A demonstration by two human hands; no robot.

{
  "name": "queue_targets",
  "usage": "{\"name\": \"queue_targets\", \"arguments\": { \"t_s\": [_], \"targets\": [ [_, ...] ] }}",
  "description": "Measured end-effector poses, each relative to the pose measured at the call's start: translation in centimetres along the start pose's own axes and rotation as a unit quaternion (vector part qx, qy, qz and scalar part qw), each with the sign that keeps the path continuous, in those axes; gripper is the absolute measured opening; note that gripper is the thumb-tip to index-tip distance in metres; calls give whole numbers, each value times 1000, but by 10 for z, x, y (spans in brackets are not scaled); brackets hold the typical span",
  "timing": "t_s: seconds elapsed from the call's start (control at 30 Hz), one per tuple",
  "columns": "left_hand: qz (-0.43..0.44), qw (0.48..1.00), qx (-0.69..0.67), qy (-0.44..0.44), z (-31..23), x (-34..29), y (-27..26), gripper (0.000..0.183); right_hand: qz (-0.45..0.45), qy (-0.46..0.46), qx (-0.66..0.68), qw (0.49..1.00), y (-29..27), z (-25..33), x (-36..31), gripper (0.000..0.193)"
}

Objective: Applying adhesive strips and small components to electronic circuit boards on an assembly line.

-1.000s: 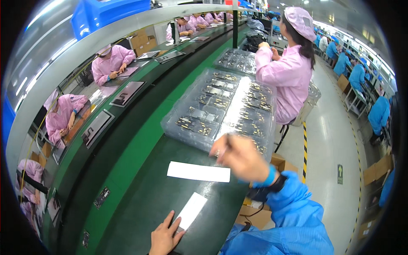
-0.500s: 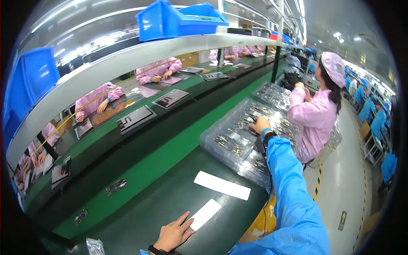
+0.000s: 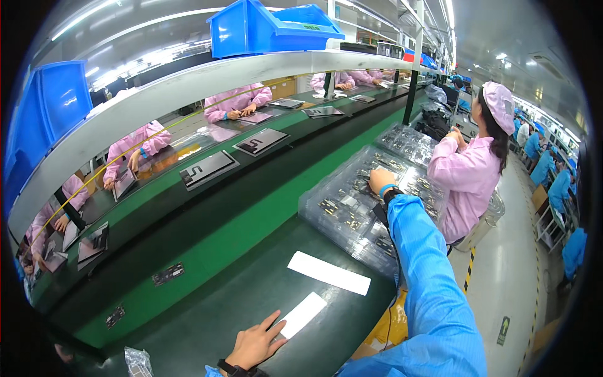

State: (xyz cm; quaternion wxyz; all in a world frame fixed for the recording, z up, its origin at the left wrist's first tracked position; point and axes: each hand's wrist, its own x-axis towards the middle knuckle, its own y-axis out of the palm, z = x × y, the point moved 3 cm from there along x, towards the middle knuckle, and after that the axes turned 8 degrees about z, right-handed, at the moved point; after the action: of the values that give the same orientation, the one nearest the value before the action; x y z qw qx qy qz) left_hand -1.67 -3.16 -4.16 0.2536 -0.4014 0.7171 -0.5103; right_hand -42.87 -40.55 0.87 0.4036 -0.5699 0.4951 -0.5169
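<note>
My left hand [image 3: 256, 342] lies on the dark green table with its fingers spread. Its fingertips touch the near end of a white strip [image 3: 303, 314]. A second white strip [image 3: 329, 273] lies a little farther off, at an angle to the first. My right arm stretches forward, and my right hand [image 3: 382, 181] is over a clear plastic tray [image 3: 312, 207] that holds several small circuit boards [image 3: 344, 213]. The right fingers curl down into the tray; what they grip, if anything, is hidden beneath the hand.
Two circuit boards [image 3: 168, 274] lie on the green belt at left. Beyond runs a dark belt carrying flat panels [image 3: 209, 170], with co-workers in pink behind it. A person in pink [image 3: 468, 163] sits right of the trays. Blue bins [image 3: 270, 30] rest on the overhead shelf. Crumpled clear plastic [image 3: 138, 362] lies at front left.
My right hand has shifted slightly left over the tray, its fingers more curled. The boards on the green belt have slid a little left. My left hand has stayed by the white strip.
</note>
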Motion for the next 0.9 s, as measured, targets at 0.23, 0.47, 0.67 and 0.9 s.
{"name": "queue_targets", "arguments": {
  "t_s": [0.23,0.47,0.67,0.9],
  "targets": [
    [52,998,-12,-30,-1,3,-2,41,-23,-51,-62,997,-5,-6,0,13],
    [47,998,-21,-42,-9,4,-12,41,-13,55,90,994,-5,-17,-6,38],
    [60,995,-43,-70,-14,5,-15,39,53,117,163,978,-4,-31,9,52],
    [56,995,-58,-61,-15,5,-18,40,57,98,197,974,-26,-38,10,44]
  ]
}}
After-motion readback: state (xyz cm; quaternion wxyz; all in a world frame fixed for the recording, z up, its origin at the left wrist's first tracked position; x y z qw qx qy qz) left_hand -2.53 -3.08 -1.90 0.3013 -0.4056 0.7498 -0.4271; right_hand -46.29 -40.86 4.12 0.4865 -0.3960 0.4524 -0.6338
